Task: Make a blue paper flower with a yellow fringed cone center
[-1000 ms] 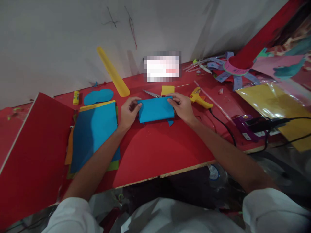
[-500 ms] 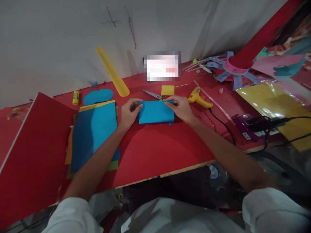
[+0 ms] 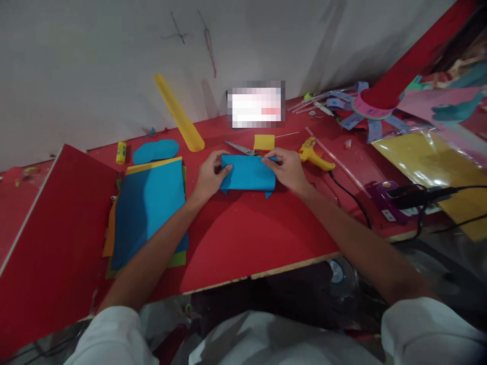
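A blue sheet of paper [image 3: 248, 173], bent over on itself, is held between my two hands above the red table. My left hand [image 3: 213, 173] pinches its left end, thumb on the near face and fingers behind. At the upper right corner my right hand [image 3: 289, 170] grips it the same way. Small blue corners poke out below the lower edge at both ends. Just behind the paper lie scissors [image 3: 242, 148], partly hidden, and a small yellow piece [image 3: 264, 142] with a thin stick. A yellow glue gun [image 3: 315, 156] rests right of my right hand.
Coloured sheets [image 3: 152, 203] lie stacked on the left, near a blue cut-out [image 3: 155, 151] and a glue stick [image 3: 120, 153]. A yellow rolled paper [image 3: 180, 114] leans on the wall. Rightward are a purple power strip [image 3: 384, 200] with cords and a red board [image 3: 61, 238] stands far left.
My left hand has shifted slightly inward along the paper. The paper's lower edge is curled more, and a second corner now shows below it at the left.
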A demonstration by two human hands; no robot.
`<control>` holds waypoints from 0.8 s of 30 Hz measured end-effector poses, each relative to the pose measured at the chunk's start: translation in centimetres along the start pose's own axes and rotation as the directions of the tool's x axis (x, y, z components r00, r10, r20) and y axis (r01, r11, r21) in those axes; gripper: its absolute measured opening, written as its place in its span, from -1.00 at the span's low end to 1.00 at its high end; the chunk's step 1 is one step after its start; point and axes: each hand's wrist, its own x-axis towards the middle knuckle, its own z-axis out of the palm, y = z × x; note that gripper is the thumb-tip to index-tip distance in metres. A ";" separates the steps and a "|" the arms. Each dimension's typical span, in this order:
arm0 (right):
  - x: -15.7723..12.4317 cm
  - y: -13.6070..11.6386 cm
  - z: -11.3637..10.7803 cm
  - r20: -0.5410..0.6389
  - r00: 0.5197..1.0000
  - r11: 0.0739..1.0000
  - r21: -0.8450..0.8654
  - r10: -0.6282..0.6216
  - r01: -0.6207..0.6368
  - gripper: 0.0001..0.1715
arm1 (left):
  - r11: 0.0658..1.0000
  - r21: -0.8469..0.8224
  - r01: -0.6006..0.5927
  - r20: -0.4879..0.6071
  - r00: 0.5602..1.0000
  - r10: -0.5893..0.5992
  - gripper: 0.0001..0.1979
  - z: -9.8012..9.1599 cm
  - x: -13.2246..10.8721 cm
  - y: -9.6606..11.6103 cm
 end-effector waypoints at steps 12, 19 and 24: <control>-1.5 -2.2 1.2 0.559 0.828 0.999 0.017 -0.039 0.035 -0.31 | 0.930 0.339 -0.146 0.429 0.903 -0.014 -0.57 -2.7 -0.1 7.5; -2.0 -1.7 2.0 0.486 0.873 0.996 -0.040 -0.046 0.075 -0.20 | 0.928 0.311 -0.206 0.502 0.865 0.024 -0.67 -2.1 0.1 8.1; -1.5 -1.4 1.6 0.302 0.953 0.998 -0.055 0.003 0.014 -0.20 | 0.956 0.241 -0.165 0.417 0.908 0.051 -0.65 -3.0 0.5 8.3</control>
